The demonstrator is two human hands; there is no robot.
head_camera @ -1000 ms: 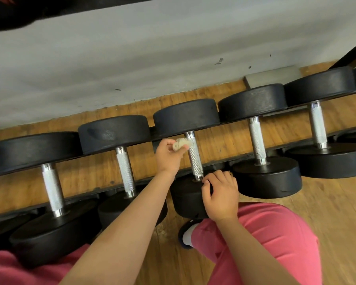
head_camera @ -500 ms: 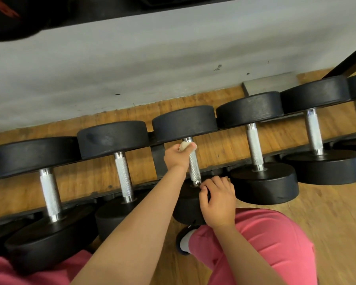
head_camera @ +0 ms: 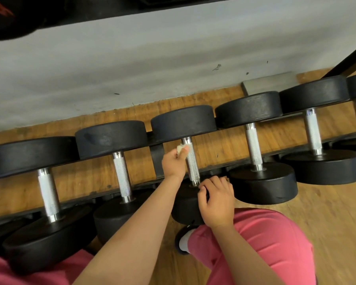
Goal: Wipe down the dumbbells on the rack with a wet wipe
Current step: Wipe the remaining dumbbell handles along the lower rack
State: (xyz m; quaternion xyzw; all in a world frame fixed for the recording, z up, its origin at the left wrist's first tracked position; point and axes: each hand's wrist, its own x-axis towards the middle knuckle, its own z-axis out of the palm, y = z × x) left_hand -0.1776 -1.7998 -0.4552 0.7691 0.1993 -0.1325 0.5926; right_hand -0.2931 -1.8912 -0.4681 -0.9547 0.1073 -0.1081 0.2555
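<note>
Wipe: small soft damp wad, light. Left hand pinches it against knurled handle, frame centre. Right hand curls over near head, steadying. Dumbbell looks heavy, rigid; knurl likely drags wipe, so grip firmly.

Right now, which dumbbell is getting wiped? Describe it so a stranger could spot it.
Along the grey wall runs a low black rack holding a row of black dumbbells with silver handles. Take the third dumbbell visible from the left. It alone has hands on it: the left hand presses a wet wipe to its handle, and the right hand holds its near end.
</note>
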